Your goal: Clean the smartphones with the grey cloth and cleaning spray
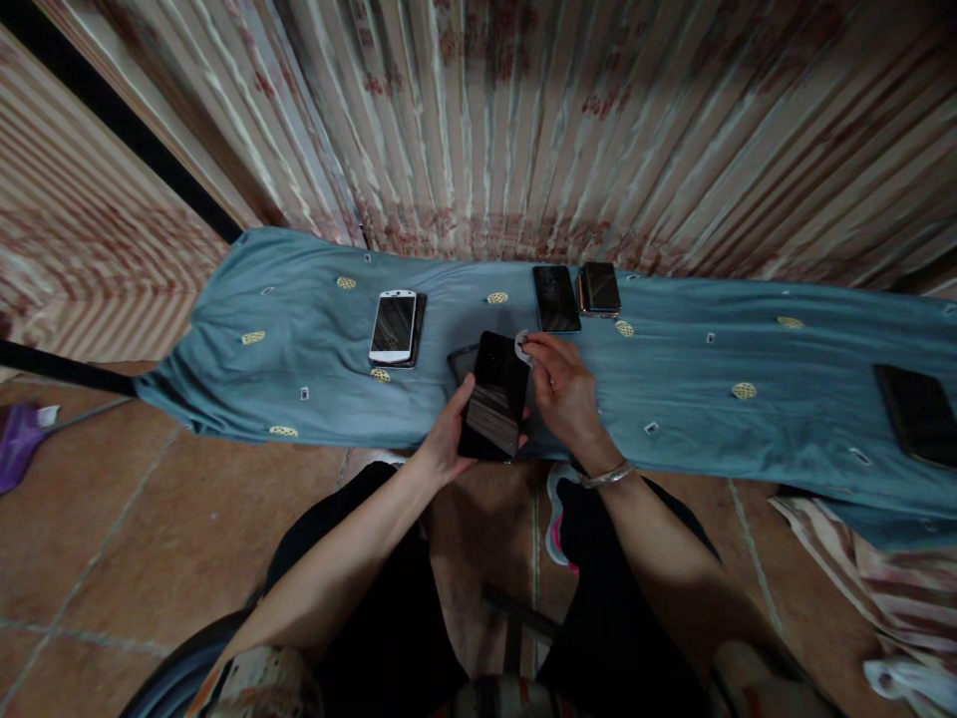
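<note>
My left hand is wrapped round the lower left side of a black smartphone, tilted above the bench's front edge. The dark glossy face shows striped reflections. Between the fingertips of my right hand is a small whitish, rounded thing, close to the phone's upper right corner; its kind is hard to make out. A dark rectangular outline, perhaps another phone or a case, shows partly behind the held phone. On the cloth beyond my right hand lies a dark phone.
Beside the dark phone is a stack of phones. A white phone lies on a dark one at left, and a black device rests far right. The blue patterned cloth covers the bench. Pleated curtains hang behind.
</note>
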{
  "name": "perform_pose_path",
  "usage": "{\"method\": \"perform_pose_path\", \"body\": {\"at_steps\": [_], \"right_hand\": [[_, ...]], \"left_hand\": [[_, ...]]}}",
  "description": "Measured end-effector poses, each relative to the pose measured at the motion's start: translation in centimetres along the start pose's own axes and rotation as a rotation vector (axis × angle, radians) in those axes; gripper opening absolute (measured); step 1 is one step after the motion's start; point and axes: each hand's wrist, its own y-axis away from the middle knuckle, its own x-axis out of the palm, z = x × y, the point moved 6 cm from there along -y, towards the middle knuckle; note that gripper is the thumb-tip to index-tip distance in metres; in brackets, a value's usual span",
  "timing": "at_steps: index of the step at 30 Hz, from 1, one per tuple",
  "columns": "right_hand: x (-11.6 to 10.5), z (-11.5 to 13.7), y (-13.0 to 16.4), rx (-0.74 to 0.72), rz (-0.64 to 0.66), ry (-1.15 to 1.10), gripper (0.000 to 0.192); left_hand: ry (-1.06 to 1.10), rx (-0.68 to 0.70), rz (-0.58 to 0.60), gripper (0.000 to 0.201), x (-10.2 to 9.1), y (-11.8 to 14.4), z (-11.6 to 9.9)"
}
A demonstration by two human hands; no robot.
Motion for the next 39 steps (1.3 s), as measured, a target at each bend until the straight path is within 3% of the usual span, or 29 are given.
{"method": "perform_pose_path", "body": {"at_steps": [13, 21, 28, 39], "right_hand": [[0.5, 1.4, -0.3, -0.019, 0.045, -0.014, 0.041], [0.8, 2.8, -0.4, -0.096, 0.113, 0.055, 0.038], [1.2, 5.3, 0.0, -0.155, 0.225, 0.099, 0.035], [2.2, 8.5, 2.0, -0.269, 0.288, 0.016, 0.034]], "left_hand": [[-0.083, -0.008, -0.024, 0.04, 0.0, -0.4, 1.6], [-0.122, -0.005, -0.072, 0.042, -0.4, -0.7, 1.8], [-0.012, 0.067, -0.056, 0.054, -0.2, -0.8, 0.8], [0.092, 0.152, -0.148, 0.051, -0.5, -0.2, -1.3]]}}
